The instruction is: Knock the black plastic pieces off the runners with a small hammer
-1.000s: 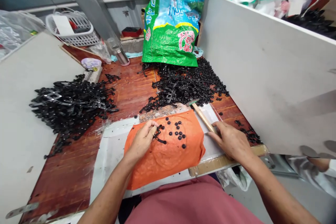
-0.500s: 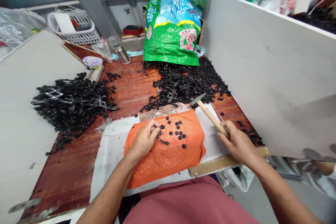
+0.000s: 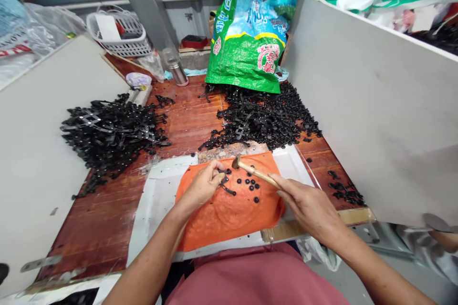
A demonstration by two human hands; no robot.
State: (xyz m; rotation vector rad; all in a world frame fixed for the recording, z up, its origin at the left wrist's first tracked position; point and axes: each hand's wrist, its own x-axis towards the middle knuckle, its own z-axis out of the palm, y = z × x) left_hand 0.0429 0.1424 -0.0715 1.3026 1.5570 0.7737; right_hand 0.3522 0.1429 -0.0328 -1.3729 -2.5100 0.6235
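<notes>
On an orange cloth (image 3: 229, 224), my left hand (image 3: 205, 183) pinches a small black jointed piece (image 3: 228, 190) near its upper end. My right hand (image 3: 309, 202) is wrapped around the wooden handle of a hammer (image 3: 257, 173). Its dark head hovers over or rests near the cloth's upper part, just right of my left fingers; whether it touches anything I cannot tell. Several small round black caps (image 3: 252, 182) lie scattered on the cloth below the hammer. The end of the piece inside my left fingers is partly hidden.
A heap of black linked parts (image 3: 110, 128) lies at left. Another heap of small black parts (image 3: 265, 114) spreads before a green and blue bag (image 3: 246, 57). Grey panels (image 3: 379, 105) flank the table. A metal flask (image 3: 178, 72) and white basket (image 3: 123, 40) stand at the back.
The hammer has swung left and down from beyond the cloth's right corner to beside my left hand. My left hand keeps its pinch. The whole view has shifted slightly.
</notes>
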